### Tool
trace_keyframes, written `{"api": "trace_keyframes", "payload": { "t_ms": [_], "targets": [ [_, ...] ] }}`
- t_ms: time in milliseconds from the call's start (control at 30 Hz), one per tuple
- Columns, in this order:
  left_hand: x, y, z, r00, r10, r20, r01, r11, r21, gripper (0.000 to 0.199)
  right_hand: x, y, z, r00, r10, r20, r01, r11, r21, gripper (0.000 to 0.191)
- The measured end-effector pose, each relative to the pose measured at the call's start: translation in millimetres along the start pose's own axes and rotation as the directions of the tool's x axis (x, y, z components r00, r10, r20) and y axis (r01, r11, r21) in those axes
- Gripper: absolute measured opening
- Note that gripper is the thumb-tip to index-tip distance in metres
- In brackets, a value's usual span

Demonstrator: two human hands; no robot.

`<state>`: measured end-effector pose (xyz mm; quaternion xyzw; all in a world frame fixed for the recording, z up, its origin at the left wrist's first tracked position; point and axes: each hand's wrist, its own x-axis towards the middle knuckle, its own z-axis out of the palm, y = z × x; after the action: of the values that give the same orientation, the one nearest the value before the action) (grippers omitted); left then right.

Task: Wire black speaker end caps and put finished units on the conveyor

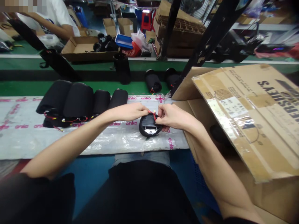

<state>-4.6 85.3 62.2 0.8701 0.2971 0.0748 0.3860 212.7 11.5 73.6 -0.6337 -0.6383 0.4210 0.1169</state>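
Observation:
A round black fabric-covered unit (150,125) is held end-up at the front of the bench, with a dark panel and a shiny metal strip on the face toward me. Red wires (154,116) with a small pale connector come out at its upper edge. My left hand (134,112) reaches in from the left, its fingertips closed on the red wires. From the right, my right hand (171,116) pinches the wires between thumb and forefinger, its other fingers curled against the unit's side. The unit's far side is hidden.
Several black padded rolls (78,101) with red wires lie to the left on the plastic-wrapped bench top (130,140). More black cylinders (153,81) stand on the green surface beyond. A large open cardboard box (257,124) crowds the right. Across the bench sits a person (63,18).

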Motion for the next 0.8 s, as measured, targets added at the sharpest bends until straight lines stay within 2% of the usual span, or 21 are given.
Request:
{"api": "trace_keyframes", "payload": {
  "t_ms": [100, 267, 367, 433, 533, 633, 800],
  "targets": [
    [6, 9, -4.9, 0.978, 0.007, 0.209, -0.030, 0.994, 0.109, 0.040, -2, 3, 2, 1.000, 0.000, -0.015, 0.000, 1.000, -0.001, 0.021],
    [11, 16, -4.9, 0.979, 0.035, 0.203, -0.091, 0.956, 0.277, 0.033, -11, 9, 8, 0.993, -0.067, -0.099, 0.065, 0.998, -0.026, 0.014],
    [13, 15, -6.5, 0.976, 0.050, 0.213, -0.105, 0.961, 0.257, 0.033, -15, 10, 8, 0.983, -0.125, -0.134, 0.124, 0.992, -0.010, 0.006],
    [15, 13, -8.7, 0.975, 0.037, 0.219, -0.089, 0.969, 0.232, 0.034, -15, 10, 7, 0.976, -0.167, -0.140, 0.164, 0.986, -0.031, 0.015],
    [19, 15, -12.3, 0.972, -0.003, 0.234, -0.049, 0.975, 0.216, 0.035, -12, 9, 5, 0.969, -0.220, -0.115, 0.209, 0.973, -0.094, 0.026],
    [22, 20, -13.7, 0.967, -0.031, 0.253, -0.034, 0.969, 0.246, 0.036, -7, 9, 1, 0.974, -0.210, -0.080, 0.202, 0.974, -0.098, 0.025],
    [28, 25, -10.4, 0.962, 0.057, 0.267, -0.159, 0.912, 0.377, 0.035, 0, 8, -5, 0.977, -0.212, -0.004, 0.212, 0.975, -0.073, 0.018]
  ]
}}
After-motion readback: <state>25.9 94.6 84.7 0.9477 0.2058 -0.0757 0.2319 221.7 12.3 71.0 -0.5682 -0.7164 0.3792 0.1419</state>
